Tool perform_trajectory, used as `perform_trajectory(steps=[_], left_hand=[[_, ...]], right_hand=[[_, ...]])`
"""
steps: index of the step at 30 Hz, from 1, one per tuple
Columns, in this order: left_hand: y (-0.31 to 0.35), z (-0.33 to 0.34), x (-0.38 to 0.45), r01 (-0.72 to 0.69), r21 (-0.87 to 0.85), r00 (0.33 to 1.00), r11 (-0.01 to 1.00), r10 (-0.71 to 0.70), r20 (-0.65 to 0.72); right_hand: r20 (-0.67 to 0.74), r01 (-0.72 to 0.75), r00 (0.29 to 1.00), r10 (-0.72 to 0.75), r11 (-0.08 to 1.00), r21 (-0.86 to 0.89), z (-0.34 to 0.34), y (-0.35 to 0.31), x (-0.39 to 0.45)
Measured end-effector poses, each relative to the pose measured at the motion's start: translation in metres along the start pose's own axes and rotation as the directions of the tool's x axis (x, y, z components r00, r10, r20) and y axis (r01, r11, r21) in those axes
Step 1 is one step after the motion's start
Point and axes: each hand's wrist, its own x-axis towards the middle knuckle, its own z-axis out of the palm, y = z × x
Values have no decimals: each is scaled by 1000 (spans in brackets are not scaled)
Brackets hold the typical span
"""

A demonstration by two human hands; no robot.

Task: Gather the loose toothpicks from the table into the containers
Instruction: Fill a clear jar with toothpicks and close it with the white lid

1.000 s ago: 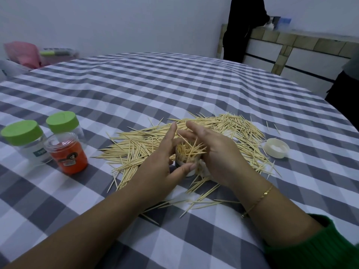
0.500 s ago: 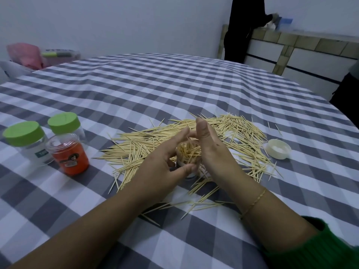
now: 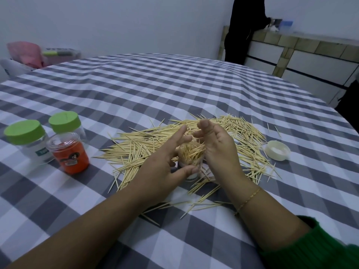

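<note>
The hands are hiding most of the jar [image 3: 189,162] between them; only its toothpick-filled mouth and a sliver of base are showing. The left hand [image 3: 165,167] is covering part of the pile [image 3: 223,129]. The top edge is cutting off a blurred person [image 3: 242,30] at the counter. The jar label [image 3: 41,152] is showing too blurred to read.

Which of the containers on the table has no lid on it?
The small clear container between the hands, full of toothpicks. The orange jar and both green-capped jars are closed.
</note>
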Motion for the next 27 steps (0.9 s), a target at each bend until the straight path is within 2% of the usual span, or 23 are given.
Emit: perform_trajectory(steps=[4,7,9,11,14,19,22,25,27], left_hand=[[-1,1,1,77,-52,994,996,-81,-77],[-4,-2,4,112,-61,977,992,-121,-175],[-7,-3,6,120,-31,974,992,-124,-190],[-9,-3,6,111,-12,976,994,-112,-187],[-11,-2,6,108,-14,979,994,-109,-173],[-11,-1,5,109,-14,982,994,-110,-152],[-7,0,4,118,0,981,993,-117,-153],[-7,0,5,146,-15,977,989,-146,-156],[-7,0,4,149,-29,976,988,-151,-158]], right_hand=[[74,-24,997,25,1000,-12,-2,-4,-6],[178,34,984,-8,989,-143,-5,1,-11],[258,85,966,-29,974,-209,-1,8,-12],[298,206,949,-107,923,-324,4,13,-13],[311,382,915,-258,803,-457,8,18,-11],[258,502,864,-432,762,-408,7,21,-10],[321,608,793,-517,652,-454,11,21,-14],[293,583,795,-531,538,-608,9,22,-11],[280,542,820,-500,520,-660,6,18,-10]])
